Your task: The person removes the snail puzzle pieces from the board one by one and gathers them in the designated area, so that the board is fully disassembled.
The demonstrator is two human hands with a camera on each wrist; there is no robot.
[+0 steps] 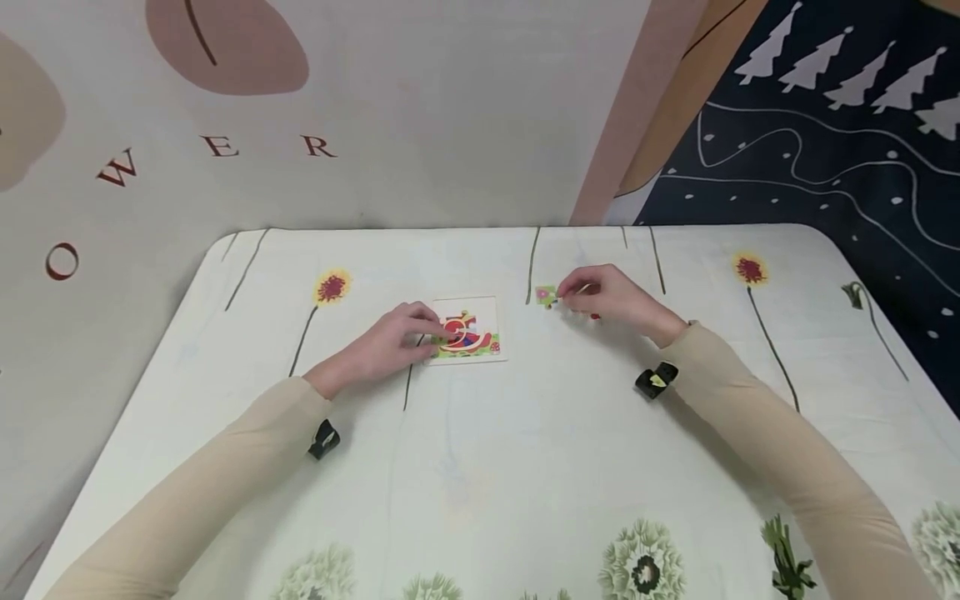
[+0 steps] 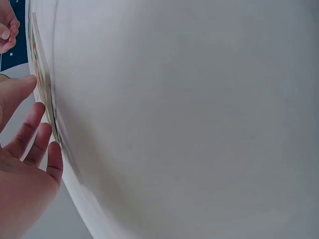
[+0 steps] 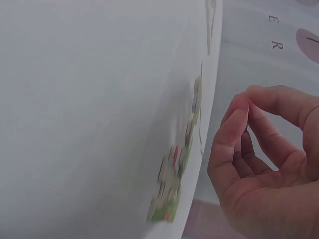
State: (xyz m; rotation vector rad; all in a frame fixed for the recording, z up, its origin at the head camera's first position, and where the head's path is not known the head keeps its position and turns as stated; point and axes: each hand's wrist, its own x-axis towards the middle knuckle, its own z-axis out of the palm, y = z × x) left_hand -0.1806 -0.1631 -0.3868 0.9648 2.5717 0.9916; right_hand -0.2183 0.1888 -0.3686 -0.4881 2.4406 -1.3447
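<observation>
A flat jigsaw puzzle in a white frame point(image 1: 502, 333) lies near the middle of the table. Several joined pieces point(image 1: 480, 345) fill its lower part with a red, green and blue picture; the top right is bare white. My left hand point(image 1: 386, 340) reaches over its left side, fingers loosely extended and a fingertip on the picture. To the right, my right hand point(image 1: 618, 302) hovers just above loose puzzle pieces point(image 1: 545, 295), partly covering them. In the right wrist view its thumb and index fingertips meet, and no piece shows between them. The pieces point(image 3: 169, 186) lie below that hand.
The white tablecloth point(image 1: 465, 467) has printed sunflowers and pale green blooms. Behind the table hangs a light cloth point(image 1: 420, 142) with letters, and a dark cloth point(image 1: 795, 158) with white trees stands at the right. A small black device point(image 1: 656, 380) sits at the right wrist.
</observation>
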